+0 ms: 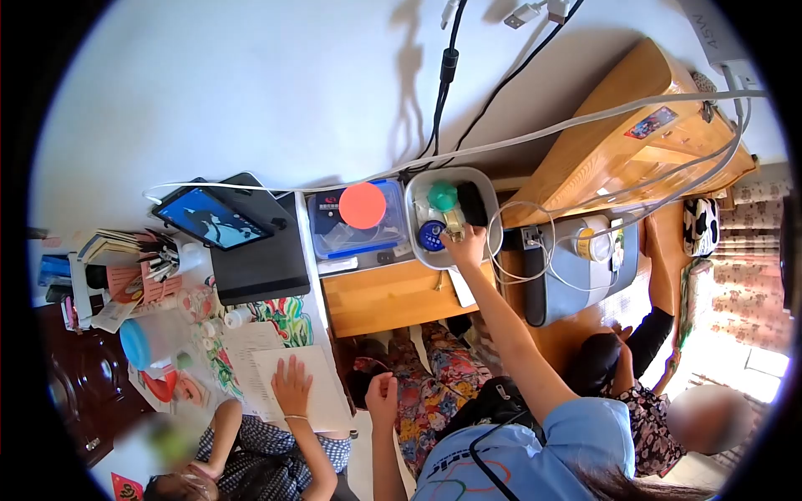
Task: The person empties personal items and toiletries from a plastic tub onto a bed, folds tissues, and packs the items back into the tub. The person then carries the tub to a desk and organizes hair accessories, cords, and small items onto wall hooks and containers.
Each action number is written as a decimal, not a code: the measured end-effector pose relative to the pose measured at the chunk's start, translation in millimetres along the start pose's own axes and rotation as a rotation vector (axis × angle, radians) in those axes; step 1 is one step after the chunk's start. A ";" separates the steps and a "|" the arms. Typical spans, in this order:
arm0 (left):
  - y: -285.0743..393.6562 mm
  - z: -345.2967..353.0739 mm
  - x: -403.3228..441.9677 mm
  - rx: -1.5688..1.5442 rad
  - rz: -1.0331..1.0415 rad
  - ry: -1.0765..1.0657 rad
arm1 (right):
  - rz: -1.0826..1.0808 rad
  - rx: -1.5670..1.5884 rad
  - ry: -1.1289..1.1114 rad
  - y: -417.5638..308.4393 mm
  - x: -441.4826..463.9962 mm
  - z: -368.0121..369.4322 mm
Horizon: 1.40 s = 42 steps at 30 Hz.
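Note:
My right hand reaches into a grey-white plastic bin. Its fingers are closed at a small yellowish, shiny item, whose exact kind I cannot make out. Beside that item in the bin lie a green round lid or tub, a round blue container and a black object. Held low near my body, my left hand has its fingers curled in, and nothing shows in it.
A clear blue-rimmed box with an orange disc stands left of the bin. Further left, a tablet leans on its stand; a seated person's hand rests on papers. Cables hang across the bin's right side. Another person sits right, near a grey case.

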<state>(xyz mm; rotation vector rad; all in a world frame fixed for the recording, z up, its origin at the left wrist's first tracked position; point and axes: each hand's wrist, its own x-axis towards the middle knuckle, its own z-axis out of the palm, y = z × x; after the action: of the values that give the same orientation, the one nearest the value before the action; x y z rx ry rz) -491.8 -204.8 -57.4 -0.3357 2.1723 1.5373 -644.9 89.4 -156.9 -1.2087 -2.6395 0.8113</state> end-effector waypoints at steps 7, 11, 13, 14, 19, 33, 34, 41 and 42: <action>5.3 -0.3 -2.6 0.047 -0.008 -0.005 | -0.155 -0.177 -0.202 4.6 -1.1 -27.2; 4.6 2.1 -1.8 0.054 0.000 -0.017 | -0.186 -0.220 -0.240 5.4 -4.8 -30.8; 6.2 2.3 -0.4 0.080 0.001 -0.025 | -0.115 -0.348 -0.354 1.2 -5.8 -28.8; 6.7 2.6 0.3 0.106 0.005 -0.030 | -0.081 -0.399 -0.328 -1.9 -7.2 -25.9; 6.9 4.3 1.3 0.112 0.075 -0.017 | -0.009 -0.503 -0.447 -16.7 -9.6 -31.1; 6.8 10.7 5.6 0.145 0.094 -0.043 | -0.018 -0.094 -0.504 35.4 -106.9 -4.6; 10.3 11.4 3.7 0.144 0.080 -0.052 | 0.184 -0.065 -0.500 38.4 -106.2 7.2; 11.2 6.1 -3.8 0.189 0.101 -0.069 | 0.542 0.032 -0.357 29.7 -101.3 47.9; 13.4 4.9 -3.9 0.196 0.101 -0.068 | 0.569 0.017 -0.364 29.8 -98.9 50.5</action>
<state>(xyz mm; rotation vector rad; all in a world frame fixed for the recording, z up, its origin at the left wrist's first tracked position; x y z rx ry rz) -493.2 -195.8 -45.7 -0.1105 2.2932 1.3508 -575.2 11.7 -205.0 -2.0224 -2.5464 1.2345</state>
